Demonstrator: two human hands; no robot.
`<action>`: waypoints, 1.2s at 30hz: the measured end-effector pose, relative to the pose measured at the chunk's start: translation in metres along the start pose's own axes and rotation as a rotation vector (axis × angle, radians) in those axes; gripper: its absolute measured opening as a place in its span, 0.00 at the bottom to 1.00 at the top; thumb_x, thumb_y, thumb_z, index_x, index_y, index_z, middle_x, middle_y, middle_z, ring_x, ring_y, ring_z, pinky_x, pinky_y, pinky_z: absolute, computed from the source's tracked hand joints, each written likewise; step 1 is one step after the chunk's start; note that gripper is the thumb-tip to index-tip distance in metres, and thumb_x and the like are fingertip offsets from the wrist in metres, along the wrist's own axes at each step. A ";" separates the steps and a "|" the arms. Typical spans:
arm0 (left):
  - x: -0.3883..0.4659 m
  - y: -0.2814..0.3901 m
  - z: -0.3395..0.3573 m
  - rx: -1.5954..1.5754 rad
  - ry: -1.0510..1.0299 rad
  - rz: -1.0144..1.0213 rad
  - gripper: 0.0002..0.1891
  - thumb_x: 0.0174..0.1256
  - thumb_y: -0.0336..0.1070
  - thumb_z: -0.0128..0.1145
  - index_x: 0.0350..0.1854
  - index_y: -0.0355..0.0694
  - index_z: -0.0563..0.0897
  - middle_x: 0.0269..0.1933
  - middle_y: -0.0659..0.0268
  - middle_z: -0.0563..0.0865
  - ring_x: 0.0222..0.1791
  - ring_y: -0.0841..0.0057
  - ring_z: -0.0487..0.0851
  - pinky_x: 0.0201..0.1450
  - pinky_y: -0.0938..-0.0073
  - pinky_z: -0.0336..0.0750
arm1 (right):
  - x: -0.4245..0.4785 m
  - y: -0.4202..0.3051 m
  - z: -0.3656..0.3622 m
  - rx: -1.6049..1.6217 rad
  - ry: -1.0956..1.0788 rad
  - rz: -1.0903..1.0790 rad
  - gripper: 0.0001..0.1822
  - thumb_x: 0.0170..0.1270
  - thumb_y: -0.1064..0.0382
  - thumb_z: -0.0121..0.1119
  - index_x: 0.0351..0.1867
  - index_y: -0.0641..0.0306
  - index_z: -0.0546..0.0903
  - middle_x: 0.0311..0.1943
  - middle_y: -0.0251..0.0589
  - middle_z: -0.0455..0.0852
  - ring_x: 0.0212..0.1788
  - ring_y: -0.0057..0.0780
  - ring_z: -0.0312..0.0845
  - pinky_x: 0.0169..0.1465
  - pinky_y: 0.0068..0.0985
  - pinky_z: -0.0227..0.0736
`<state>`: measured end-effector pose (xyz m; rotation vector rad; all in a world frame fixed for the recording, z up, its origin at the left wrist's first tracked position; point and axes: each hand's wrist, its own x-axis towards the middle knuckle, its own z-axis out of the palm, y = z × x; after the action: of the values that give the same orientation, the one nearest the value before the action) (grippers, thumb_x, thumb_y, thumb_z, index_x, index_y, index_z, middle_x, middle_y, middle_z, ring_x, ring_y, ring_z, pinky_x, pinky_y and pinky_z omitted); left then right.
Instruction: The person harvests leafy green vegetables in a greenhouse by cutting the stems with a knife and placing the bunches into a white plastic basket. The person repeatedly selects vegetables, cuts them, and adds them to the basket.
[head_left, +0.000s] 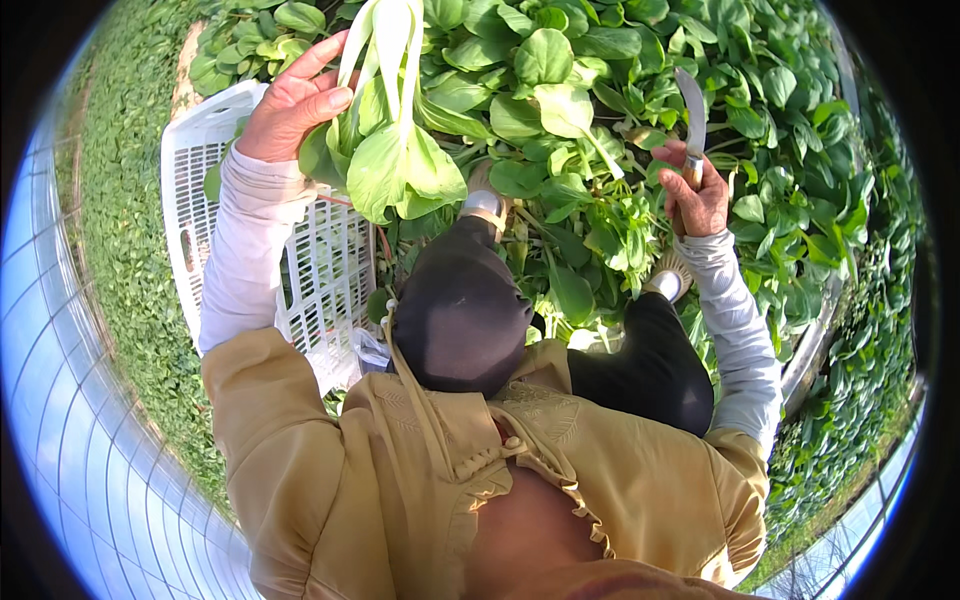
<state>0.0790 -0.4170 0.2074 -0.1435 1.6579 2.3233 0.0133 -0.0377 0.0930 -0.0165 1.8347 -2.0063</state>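
Note:
My left hand (296, 109) is at the upper left, with its thumb and fingers around one side of a head of bok choy (405, 161). The plant hangs with its pale stalks up and its broad leaves down; its root end runs past the picture's top edge. On the right, my right hand (697, 199) grips a knife by its wooden handle. The knife's curved metal blade (693, 112) points up and away from me. Growing leafy greens (544, 56) fill the ground between and beyond both hands.
A white slatted plastic crate (330, 262) stands left of my legs, partly behind my left sleeve. A clear plastic bag (371, 349) is beside it. My shoes (484, 204) are among the plants. A pale edging (814, 349) runs along the bed on the right.

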 end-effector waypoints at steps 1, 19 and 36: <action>0.008 -0.009 0.012 -0.019 -0.018 -0.031 0.29 0.53 0.25 0.51 0.59 0.35 0.57 0.50 0.57 0.73 0.50 0.72 0.72 0.54 0.73 0.65 | -0.001 0.000 0.002 0.104 -0.018 0.029 0.19 0.46 0.69 0.62 0.42 0.66 0.74 0.36 0.39 0.79 0.13 0.11 0.62 0.15 0.09 0.57; 0.128 -0.154 0.144 -0.032 -0.284 -0.670 0.20 0.53 0.31 0.54 0.49 0.31 0.69 0.38 0.63 0.80 0.38 0.79 0.77 0.43 0.80 0.71 | 0.030 0.071 -0.032 0.631 -0.256 0.718 0.12 0.47 0.56 0.62 0.20 0.58 0.73 0.08 0.27 0.66 0.09 0.19 0.60 0.13 0.17 0.58; 0.139 -0.196 0.139 -0.099 -0.067 -0.750 0.15 0.56 0.27 0.45 0.46 0.27 0.70 0.43 0.55 0.78 0.40 0.71 0.78 0.47 0.73 0.72 | 0.018 0.137 -0.056 0.927 -0.399 0.384 0.16 0.58 0.58 0.49 0.46 0.63 0.70 0.34 0.40 0.76 0.31 0.23 0.72 0.31 0.15 0.69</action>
<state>0.0139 -0.2040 0.0420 -0.5879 1.1703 1.7996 0.0216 0.0045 -0.0503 0.1764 0.5180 -2.1625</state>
